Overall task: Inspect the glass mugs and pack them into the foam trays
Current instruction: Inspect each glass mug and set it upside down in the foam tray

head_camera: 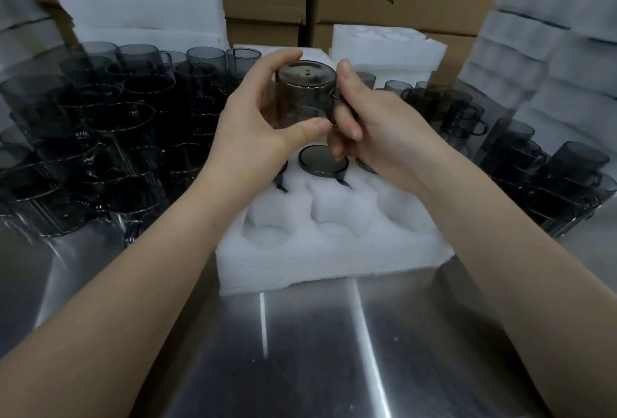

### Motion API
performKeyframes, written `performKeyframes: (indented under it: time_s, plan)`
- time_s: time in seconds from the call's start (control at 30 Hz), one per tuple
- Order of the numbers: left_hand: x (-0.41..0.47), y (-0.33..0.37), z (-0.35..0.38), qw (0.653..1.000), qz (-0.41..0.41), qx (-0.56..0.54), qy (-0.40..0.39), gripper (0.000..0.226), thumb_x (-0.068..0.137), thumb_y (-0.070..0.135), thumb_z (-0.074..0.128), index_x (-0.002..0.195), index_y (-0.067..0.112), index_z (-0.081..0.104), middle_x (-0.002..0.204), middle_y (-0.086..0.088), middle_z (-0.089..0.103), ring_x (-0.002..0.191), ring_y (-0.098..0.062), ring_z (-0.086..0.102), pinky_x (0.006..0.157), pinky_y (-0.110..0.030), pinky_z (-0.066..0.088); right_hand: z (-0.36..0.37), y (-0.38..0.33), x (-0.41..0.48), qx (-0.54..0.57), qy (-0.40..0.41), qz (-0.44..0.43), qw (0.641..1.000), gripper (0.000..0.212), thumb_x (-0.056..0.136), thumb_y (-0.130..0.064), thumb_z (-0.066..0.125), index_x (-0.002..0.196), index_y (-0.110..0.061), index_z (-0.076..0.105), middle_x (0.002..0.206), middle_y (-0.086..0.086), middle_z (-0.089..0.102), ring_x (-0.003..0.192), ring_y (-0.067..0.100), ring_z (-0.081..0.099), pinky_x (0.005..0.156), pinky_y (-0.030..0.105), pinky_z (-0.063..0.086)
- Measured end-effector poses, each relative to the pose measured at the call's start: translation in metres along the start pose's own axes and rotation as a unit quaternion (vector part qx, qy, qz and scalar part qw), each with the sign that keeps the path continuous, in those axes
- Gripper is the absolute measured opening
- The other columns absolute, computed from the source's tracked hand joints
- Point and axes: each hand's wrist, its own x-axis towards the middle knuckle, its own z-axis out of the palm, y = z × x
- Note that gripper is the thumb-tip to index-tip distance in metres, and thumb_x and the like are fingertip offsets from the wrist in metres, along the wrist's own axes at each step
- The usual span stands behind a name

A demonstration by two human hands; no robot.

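Holding one glass mug, smoke-tinted and base-up, over the middle of the foam tray, I have it raised clear of the foam so that light passes through wall and base for checking.

Left grip: clasped round the body, thumb on the near lower rim, fingers curled over the far side. This steadies the mug for turning.

Right grip: pinching the handle on the mug's right side, which gives control of rotation. Whether a finger passes through the loop I cannot tell.

Directly below, a packed mug sits inverted in its socket, its handle lying in the slot toward me. Inverted seating appears to be the pattern, which would explain the base-up hold. The sockets on either side of it seem filled, but my two grips hide most of them. The near row of sockets is vacant.

Unpacked mugs crowd the tabletop on the left and further mugs stand on the right, both lots close beside the tray for short reaches.

Judgement: inspection is in hand, and packing is well short of done.
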Motion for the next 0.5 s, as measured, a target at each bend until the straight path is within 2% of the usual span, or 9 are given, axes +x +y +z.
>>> performKeyframes:
  time_s: [0.07, 0.13, 0.2, 0.23, 0.3, 0.37, 0.47, 0.5]
  plan:
    - [0.0004, -0.0001, -0.0007, 1.000, 0.008, -0.004, -0.006, 0.057, 0.082, 0.004, 0.075, 0.129, 0.020, 0.048, 0.115, 0.008, 0.063, 0.108, -0.003, 0.063, 0.093, -0.024, 0.051, 0.0003, -0.0011, -0.0013, 0.054, 0.025, 0.007, 0.998, 0.067, 0.099, -0.056, 0.033, 0.045, -0.020, 0.049, 0.049, -0.003, 0.046, 0.051, 0.018, 0.052, 0.058, 0.024, 0.045]
    - [0.0008, 0.0000, -0.0014, 1.000, 0.011, -0.016, -0.011, 0.053, 0.085, 0.006, 0.072, 0.130, 0.018, 0.047, 0.117, 0.010, 0.062, 0.109, -0.002, 0.062, 0.090, -0.023, 0.052, 0.0002, -0.0021, -0.0014, 0.106, 0.063, -0.020, 0.992, 0.051, 0.100, -0.048, 0.042, 0.063, -0.017, 0.059, 0.059, 0.000, 0.055, 0.053, 0.018, 0.054, 0.054, 0.026, 0.047]
    - [0.0010, -0.0002, -0.0012, 0.999, 0.001, -0.035, -0.019, 0.055, 0.085, 0.009, 0.071, 0.134, 0.014, 0.046, 0.119, 0.010, 0.060, 0.110, -0.002, 0.062, 0.088, -0.022, 0.052, 0.0010, -0.0010, -0.0008, 0.068, 0.097, -0.053, 0.992, 0.026, 0.099, -0.039, 0.051, 0.090, -0.016, 0.062, 0.083, 0.008, 0.065, 0.067, 0.020, 0.059, 0.059, 0.030, 0.051]
    - [0.0006, 0.0000, -0.0011, 0.999, -0.009, -0.047, -0.023, 0.060, 0.083, 0.013, 0.072, 0.137, 0.013, 0.045, 0.120, 0.009, 0.059, 0.111, -0.004, 0.063, 0.089, -0.025, 0.053, 0.0020, 0.0000, 0.0001, 0.058, 0.093, -0.051, 0.993, 0.023, 0.099, -0.037, 0.052, 0.103, -0.017, 0.061, 0.099, 0.012, 0.067, 0.079, 0.023, 0.063, 0.066, 0.034, 0.054]
    - [0.0003, -0.0002, -0.0013, 0.997, -0.021, -0.069, -0.032, 0.067, 0.080, 0.018, 0.072, 0.140, 0.018, 0.041, 0.120, 0.011, 0.057, 0.110, -0.006, 0.064, 0.091, -0.031, 0.054, 0.0041, 0.0015, 0.0019, 0.071, 0.043, -0.029, 0.996, 0.037, 0.102, -0.040, 0.043, 0.125, -0.015, 0.056, 0.123, 0.012, 0.065, 0.104, 0.026, 0.065, 0.087, 0.042, 0.055]
    - [0.0005, -0.0003, -0.0005, 0.998, 0.000, -0.050, -0.044, 0.064, 0.080, 0.015, 0.072, 0.138, 0.016, 0.044, 0.120, 0.007, 0.060, 0.111, -0.006, 0.063, 0.093, -0.030, 0.053, 0.0075, -0.0015, 0.0015, 0.094, -0.007, -0.010, 0.996, 0.049, 0.103, -0.046, 0.034, 0.137, -0.013, 0.049, 0.130, 0.011, 0.062, 0.117, 0.027, 0.062, 0.102, 0.049, 0.048]
    - [-0.0002, -0.0011, 0.0031, 0.999, 0.023, 0.012, -0.029, 0.061, 0.078, 0.023, 0.074, 0.135, 0.019, 0.053, 0.126, 0.003, 0.061, 0.117, -0.006, 0.058, 0.103, -0.029, 0.047, 0.0099, -0.0050, 0.0011, 0.142, -0.030, 0.011, 0.989, 0.049, 0.102, -0.046, 0.035, 0.138, -0.014, 0.046, 0.129, 0.012, 0.063, 0.115, 0.029, 0.064, 0.101, 0.049, 0.049]
    - [-0.0004, -0.0016, 0.0040, 0.998, 0.030, 0.045, -0.012, 0.061, 0.076, 0.028, 0.076, 0.133, 0.024, 0.053, 0.127, 0.006, 0.056, 0.117, 0.000, 0.054, 0.102, -0.023, 0.045, 0.0093, -0.0045, 0.0008, 0.155, -0.028, 0.004, 0.987, 0.043, 0.102, -0.042, 0.039, 0.134, -0.014, 0.047, 0.126, 0.012, 0.065, 0.112, 0.032, 0.065, 0.096, 0.050, 0.052]
